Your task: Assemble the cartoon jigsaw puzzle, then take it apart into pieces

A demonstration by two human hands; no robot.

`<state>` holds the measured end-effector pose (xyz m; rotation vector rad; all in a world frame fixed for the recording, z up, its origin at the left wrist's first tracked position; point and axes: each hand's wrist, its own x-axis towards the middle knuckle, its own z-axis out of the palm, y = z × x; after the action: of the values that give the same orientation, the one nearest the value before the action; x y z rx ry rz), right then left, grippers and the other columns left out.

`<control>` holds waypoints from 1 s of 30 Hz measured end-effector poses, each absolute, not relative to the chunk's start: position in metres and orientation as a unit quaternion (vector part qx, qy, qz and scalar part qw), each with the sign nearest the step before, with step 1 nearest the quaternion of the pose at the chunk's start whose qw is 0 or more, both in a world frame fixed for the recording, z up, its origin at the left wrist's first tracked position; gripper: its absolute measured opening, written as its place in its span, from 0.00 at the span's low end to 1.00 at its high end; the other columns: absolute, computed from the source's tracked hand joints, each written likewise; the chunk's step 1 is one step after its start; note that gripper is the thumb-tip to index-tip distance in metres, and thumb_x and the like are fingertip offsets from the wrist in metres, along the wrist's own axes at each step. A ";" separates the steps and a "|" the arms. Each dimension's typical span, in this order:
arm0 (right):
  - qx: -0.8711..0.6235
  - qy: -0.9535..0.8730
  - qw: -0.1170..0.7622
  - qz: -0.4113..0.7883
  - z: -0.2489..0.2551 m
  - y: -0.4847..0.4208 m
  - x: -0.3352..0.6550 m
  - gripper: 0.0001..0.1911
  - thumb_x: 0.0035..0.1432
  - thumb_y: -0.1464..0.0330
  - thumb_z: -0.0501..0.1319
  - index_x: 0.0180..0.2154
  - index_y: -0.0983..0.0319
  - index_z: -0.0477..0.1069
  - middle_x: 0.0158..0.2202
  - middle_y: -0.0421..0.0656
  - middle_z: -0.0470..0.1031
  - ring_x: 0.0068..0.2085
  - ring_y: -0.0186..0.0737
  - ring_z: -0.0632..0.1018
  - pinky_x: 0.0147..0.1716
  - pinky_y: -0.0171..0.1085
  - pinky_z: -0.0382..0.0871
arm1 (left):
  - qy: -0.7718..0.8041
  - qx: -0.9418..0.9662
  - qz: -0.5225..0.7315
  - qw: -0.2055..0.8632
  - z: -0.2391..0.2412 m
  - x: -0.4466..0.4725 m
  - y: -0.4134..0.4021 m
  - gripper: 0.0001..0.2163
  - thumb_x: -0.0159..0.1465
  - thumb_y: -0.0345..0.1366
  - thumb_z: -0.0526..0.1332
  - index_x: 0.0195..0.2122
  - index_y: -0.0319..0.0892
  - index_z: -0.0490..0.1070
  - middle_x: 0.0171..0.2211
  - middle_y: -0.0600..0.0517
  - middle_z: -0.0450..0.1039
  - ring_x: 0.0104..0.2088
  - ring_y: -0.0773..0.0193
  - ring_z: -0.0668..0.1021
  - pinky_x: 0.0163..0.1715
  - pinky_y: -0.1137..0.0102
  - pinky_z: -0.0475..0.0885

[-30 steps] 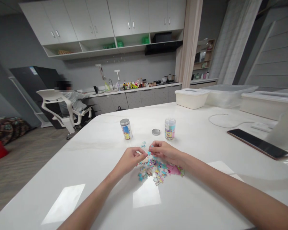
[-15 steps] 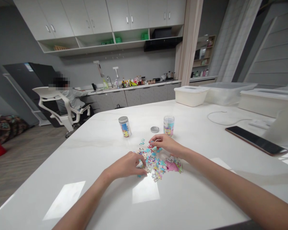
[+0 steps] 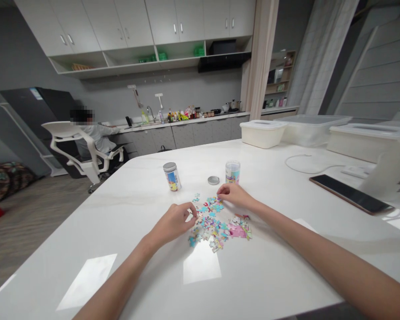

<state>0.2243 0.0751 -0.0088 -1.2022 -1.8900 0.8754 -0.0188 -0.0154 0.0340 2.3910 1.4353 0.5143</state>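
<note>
Loose jigsaw puzzle pieces [image 3: 208, 224] in blue, pink, yellow and white lie in a heap on the white table [image 3: 146, 284]. A few joined pink pieces [image 3: 238, 230] form a patch at the heap's right side. My left hand [image 3: 176, 220] is at the heap's left edge, thumb and fingertips drawn together; what is between them is too small to make out. At the upper right of the heap, my right hand [image 3: 236, 195] pinches a small purplish puzzle piece [image 3: 219, 198]. Behind that hand stands a clear jar [image 3: 232, 171] without a lid, partly hidden by it.
A lidded jar [image 3: 171, 177] and a loose silver lid [image 3: 214, 180] stand beyond the pieces. A phone [image 3: 350, 193], a white cable [image 3: 296, 171] and plastic bins [image 3: 263, 135] are on the right. A person [image 3: 95, 138] sits in a chair at the far left.
My left hand has moved up along the heap's left edge, its fingers closing, uncovering blue pieces below. My right hand has shifted slightly right and away from the red piece.
</note>
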 end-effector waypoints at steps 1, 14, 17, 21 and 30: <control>-0.472 -0.737 0.354 0.328 -0.010 0.077 0.226 0.03 0.47 0.74 0.62 0.26 0.63 0.76 0.25 0.43 0.79 0.28 0.39 0.77 0.30 0.36 0.68 | 0.523 0.825 0.185 0.108 0.033 -0.020 -0.013 0.07 0.62 0.36 0.55 0.35 0.43 0.71 0.17 0.59 0.61 0.20 0.67 0.66 0.25 0.73 0.58; -0.508 -0.776 0.322 0.192 -0.007 0.069 0.229 0.07 0.49 0.75 0.61 0.24 0.61 0.76 0.29 0.46 0.78 0.31 0.43 0.75 0.33 0.38 0.64 | 0.624 0.780 0.016 -0.043 0.033 -0.041 0.000 0.11 0.64 0.30 0.52 0.36 0.41 0.75 0.35 0.42 0.77 0.37 0.53 0.78 0.33 0.67 0.67; -0.509 -0.784 0.310 0.174 -0.008 0.068 0.228 0.06 0.51 0.75 0.60 0.26 0.62 0.75 0.30 0.47 0.78 0.33 0.43 0.75 0.34 0.37 0.64 | 0.622 0.782 0.004 -0.040 0.035 -0.042 -0.001 0.12 0.64 0.30 0.51 0.36 0.40 0.76 0.35 0.41 0.77 0.37 0.52 0.78 0.33 0.66 0.67; -0.509 -0.795 0.287 0.164 -0.007 0.066 0.227 0.05 0.52 0.72 0.61 0.26 0.62 0.75 0.30 0.47 0.77 0.32 0.42 0.75 0.32 0.37 0.63 | 0.612 0.790 -0.022 -0.028 0.039 -0.044 -0.004 0.14 0.66 0.31 0.50 0.39 0.40 0.77 0.37 0.41 0.77 0.40 0.52 0.78 0.35 0.65 0.67; -0.516 -0.807 0.262 0.119 -0.003 0.062 0.224 0.08 0.55 0.78 0.57 0.33 0.64 0.74 0.36 0.48 0.74 0.39 0.41 0.74 0.40 0.37 0.64 | 0.596 0.802 0.011 -0.031 0.024 -0.041 0.002 0.16 0.69 0.40 0.51 0.52 0.43 0.71 0.39 0.43 0.78 0.43 0.51 0.78 0.38 0.64 0.70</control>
<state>0.2244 0.0624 -0.0032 -1.3954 -2.1835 0.3207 -0.0415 0.0018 0.0237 2.5715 1.9107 0.0356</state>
